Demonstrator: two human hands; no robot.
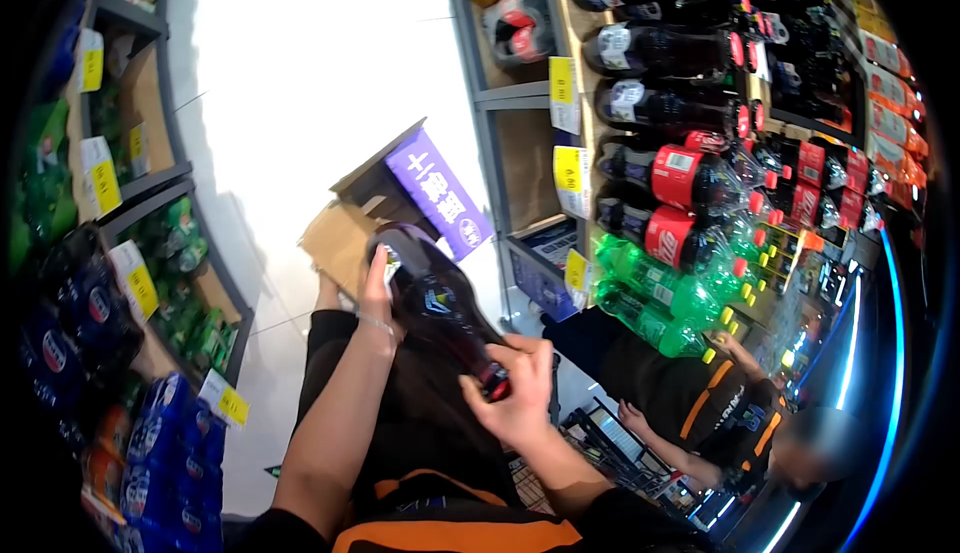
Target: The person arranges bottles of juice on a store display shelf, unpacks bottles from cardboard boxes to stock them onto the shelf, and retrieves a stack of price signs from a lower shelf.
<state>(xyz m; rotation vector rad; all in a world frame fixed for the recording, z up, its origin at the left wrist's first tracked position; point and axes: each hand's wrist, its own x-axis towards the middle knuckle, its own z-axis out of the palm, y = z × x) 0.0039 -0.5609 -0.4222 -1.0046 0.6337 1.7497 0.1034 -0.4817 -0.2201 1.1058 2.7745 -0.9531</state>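
Observation:
A large dark plastic drink bottle (440, 298) lies slanted across my hands, its red cap end toward my right. My left hand (377, 288) grips the bottle near its base, fingers partly hidden behind it. Around the neck and cap close the fingers of my right hand (515, 388). Just beyond the base stands an open cardboard box (335, 243) with a purple printed side (440, 193); its inside is mostly hidden from me.
On the right, shelves hold dark bottles (665, 51), red-labelled cola bottles (690, 181) and green bottles (650, 293), with yellow price tags (572, 178). A person in a black and orange shirt (690, 393) reaches toward the green bottles. Shelves with blue packs (170, 463) line the left.

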